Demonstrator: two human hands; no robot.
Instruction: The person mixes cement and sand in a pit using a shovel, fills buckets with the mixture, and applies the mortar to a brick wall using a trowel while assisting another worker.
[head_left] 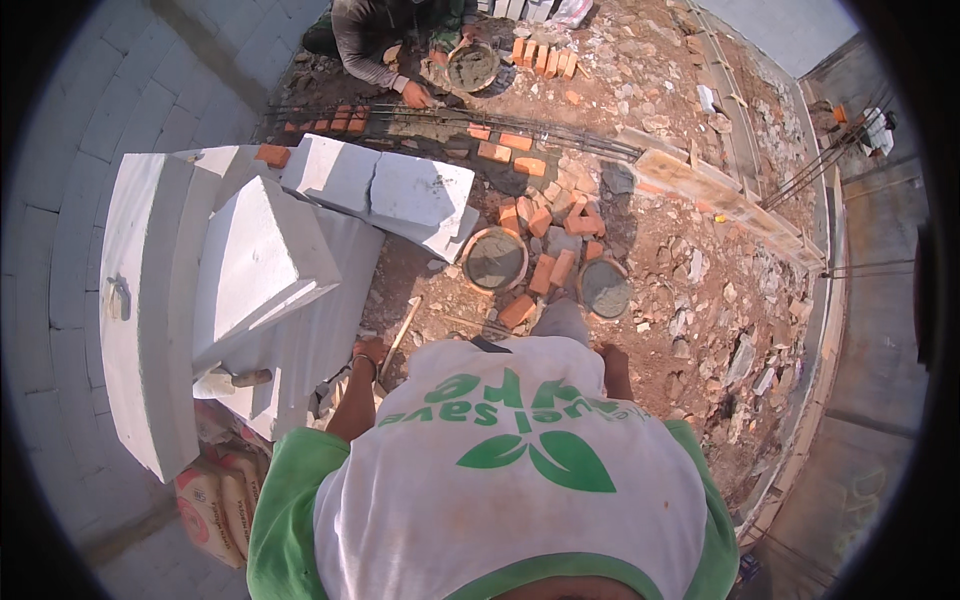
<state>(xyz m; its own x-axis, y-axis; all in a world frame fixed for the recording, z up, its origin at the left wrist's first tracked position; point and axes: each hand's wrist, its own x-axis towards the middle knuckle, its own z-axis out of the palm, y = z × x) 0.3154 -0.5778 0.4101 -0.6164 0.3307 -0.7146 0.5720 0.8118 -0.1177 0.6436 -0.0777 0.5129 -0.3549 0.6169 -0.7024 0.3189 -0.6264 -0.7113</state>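
Down Among Bricks and Blocks

Below the white-and-green shirt [520, 470] filling the lower middle of the frame, both hands hang low. The left hand [370, 352] sits left of centre, just beside a long pale wooden handle [402, 335] lying on the dirt; whether its fingers are clenched or released I cannot tell. The right hand [612, 358] shows right of centre, mostly hidden by the shirt, fingers unreadable too. Ahead of them, at mid-frame, two round metal pans of grey mortar [496, 260] rest on the red earth, with loose orange bricks [545, 268] scattered between and around them. Large white concrete blocks [262, 262] are stacked at the left. At the upper edge, another person's hand [414, 95] rests near a row of bricks and steel bars [520, 125].
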